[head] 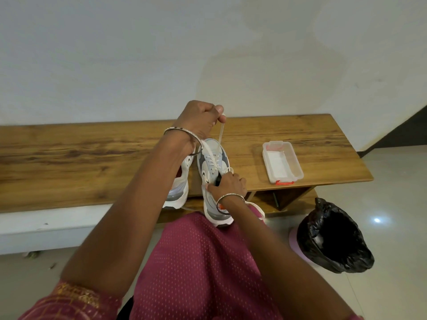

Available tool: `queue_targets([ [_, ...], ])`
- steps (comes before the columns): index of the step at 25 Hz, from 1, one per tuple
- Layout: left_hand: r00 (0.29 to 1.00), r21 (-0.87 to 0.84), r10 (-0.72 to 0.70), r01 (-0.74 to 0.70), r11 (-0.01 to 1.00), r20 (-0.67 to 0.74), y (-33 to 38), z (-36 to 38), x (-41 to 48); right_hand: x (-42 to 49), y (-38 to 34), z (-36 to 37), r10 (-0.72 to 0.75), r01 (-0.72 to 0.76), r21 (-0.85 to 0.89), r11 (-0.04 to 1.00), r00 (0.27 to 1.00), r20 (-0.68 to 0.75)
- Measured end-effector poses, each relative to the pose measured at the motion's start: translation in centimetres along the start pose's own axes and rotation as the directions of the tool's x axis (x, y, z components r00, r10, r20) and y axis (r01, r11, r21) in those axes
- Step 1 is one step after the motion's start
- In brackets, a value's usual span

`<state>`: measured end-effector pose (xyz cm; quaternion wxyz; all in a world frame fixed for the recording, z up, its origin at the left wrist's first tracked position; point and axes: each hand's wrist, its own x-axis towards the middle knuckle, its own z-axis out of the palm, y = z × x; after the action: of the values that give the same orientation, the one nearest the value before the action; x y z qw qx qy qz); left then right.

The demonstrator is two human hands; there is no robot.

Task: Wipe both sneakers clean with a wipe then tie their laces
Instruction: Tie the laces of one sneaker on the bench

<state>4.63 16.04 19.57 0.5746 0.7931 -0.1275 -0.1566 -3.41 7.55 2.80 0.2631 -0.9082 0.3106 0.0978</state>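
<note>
The left hand [201,118] pinches a lace [221,132], pulled taut above a sneaker [210,167] on the desk [92,158]. The right hand [227,184] grips that sneaker's side, perhaps catching the other lace end too.

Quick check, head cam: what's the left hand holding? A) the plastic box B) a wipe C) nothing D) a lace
D: the left hand pinches a lace, pulled taut up from the sneaker that the right hand grips.
</note>
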Motion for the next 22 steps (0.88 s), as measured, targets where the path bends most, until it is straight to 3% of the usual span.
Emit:
queue_targets([
  [9,0.988,-0.074,0.129,-0.135,0.988,-0.084,0.3,0.8,-0.4,0.8,0.3,0.5,-0.012,0.012,-0.006,1.0,1.0,-0.019],
  [12,0.989,-0.096,0.111,-0.12,0.988,-0.102,0.2,0.4,-0.4,0.8,0.2,0.3,-0.008,0.008,-0.013,1.0,1.0,-0.003],
  [17,0.993,-0.108,0.052,-0.04,0.993,0.105,2.0,-1.5,-1.7,1.0,0.4,-0.2,-0.028,0.027,0.013,1.0,0.998,0.061],
  [22,0.994,-0.152,0.092,-0.083,0.985,0.055,4.6,-3.8,-3.7,0.0,2.0,-4.2,0.066,-0.094,0.349,0.932,0.994,0.092],
])
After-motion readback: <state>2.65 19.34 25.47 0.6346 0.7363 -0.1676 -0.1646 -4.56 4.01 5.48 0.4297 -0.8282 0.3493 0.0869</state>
